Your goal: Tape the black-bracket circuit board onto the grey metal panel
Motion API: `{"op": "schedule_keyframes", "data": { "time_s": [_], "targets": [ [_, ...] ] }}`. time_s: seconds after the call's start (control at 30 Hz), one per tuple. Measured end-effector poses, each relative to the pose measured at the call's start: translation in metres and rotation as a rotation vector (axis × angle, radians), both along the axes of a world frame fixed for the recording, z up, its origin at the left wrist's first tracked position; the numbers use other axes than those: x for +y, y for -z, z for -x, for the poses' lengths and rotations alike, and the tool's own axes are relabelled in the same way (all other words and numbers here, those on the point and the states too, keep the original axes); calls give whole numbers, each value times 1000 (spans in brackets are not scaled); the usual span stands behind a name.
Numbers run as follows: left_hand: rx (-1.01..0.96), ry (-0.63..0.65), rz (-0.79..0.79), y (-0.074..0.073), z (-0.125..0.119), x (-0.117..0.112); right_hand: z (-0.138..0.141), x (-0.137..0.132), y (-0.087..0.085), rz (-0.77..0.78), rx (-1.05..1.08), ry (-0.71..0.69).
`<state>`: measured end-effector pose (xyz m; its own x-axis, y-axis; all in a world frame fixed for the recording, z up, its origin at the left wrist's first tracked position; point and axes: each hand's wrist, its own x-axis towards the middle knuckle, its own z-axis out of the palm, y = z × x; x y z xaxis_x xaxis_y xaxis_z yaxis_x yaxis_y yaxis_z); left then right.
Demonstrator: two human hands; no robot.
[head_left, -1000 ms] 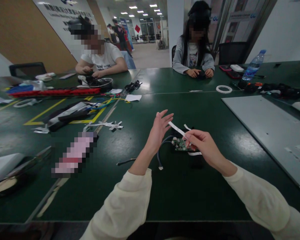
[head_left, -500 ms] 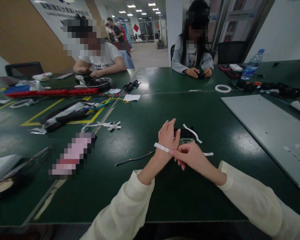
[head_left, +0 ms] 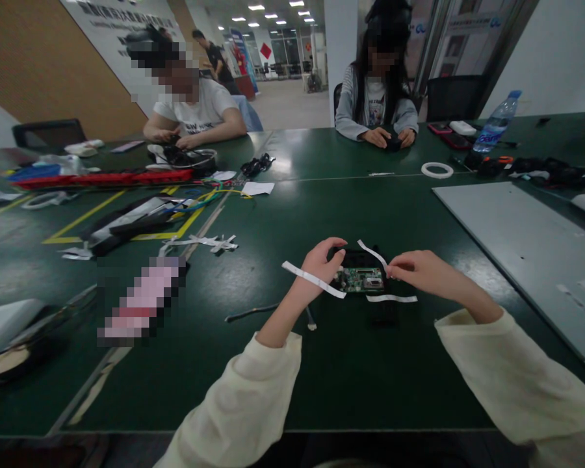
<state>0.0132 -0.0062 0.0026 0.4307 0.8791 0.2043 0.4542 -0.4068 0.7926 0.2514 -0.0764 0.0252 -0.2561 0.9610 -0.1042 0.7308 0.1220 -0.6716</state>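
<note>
My left hand (head_left: pixel 323 261) is at the left edge of a black device (head_left: pixel 351 258) with a bare green circuit board (head_left: pixel 363 279). Its thumb and forefinger curve with a gap between them; whether they touch the casing I cannot tell. A white tape strip (head_left: pixel 316 282) lies across the left wrist, both ends sticking out. My right hand (head_left: pixel 422 273) pinches the lower end of a second white strip (head_left: pixel 369 251) at the device's upper right. Another white strip (head_left: pixel 392 299) lies below the board. A dark cable (head_left: pixel 253 313) passes under my left forearm.
A pale grey panel (head_left: pixel 531 260) lies at right, a tape roll (head_left: pixel 437 170) beyond it. A phone (head_left: pixel 143 299) and crumpled tape (head_left: pixel 214 243) lie at left. Two people sit across the green table (head_left: pixel 297 221). A water bottle (head_left: pixel 497 123) stands far right.
My right hand has left the strip on my left wrist and moved right to another strip. The wrist strip now spreads flatter, and the circuit board has come into fuller view.
</note>
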Motion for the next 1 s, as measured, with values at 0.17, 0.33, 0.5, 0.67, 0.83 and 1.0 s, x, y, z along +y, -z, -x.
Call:
{"op": "schedule_keyframes", "data": {
  "time_s": [0.17,0.33,0.5,0.67,0.83,1.0],
  "targets": [
    [5,-6,26,2,-1,1,-12,-1,3,152,-33,-205],
    [101,2,-35,-1,0,-1,-10,-1,2,183,-30,-260],
    [177,38,-65,-2,2,-2,-15,1,1,233,57,-259],
    [220,42,-88,1,1,-2,-13,-1,-11,328,407,-185],
    [198,68,-240,1,-7,-10,23,-7,-12,168,793,65],
    [172,168,-349,-7,-13,-28,67,-19,-11,220,852,-68]
  ]
}}
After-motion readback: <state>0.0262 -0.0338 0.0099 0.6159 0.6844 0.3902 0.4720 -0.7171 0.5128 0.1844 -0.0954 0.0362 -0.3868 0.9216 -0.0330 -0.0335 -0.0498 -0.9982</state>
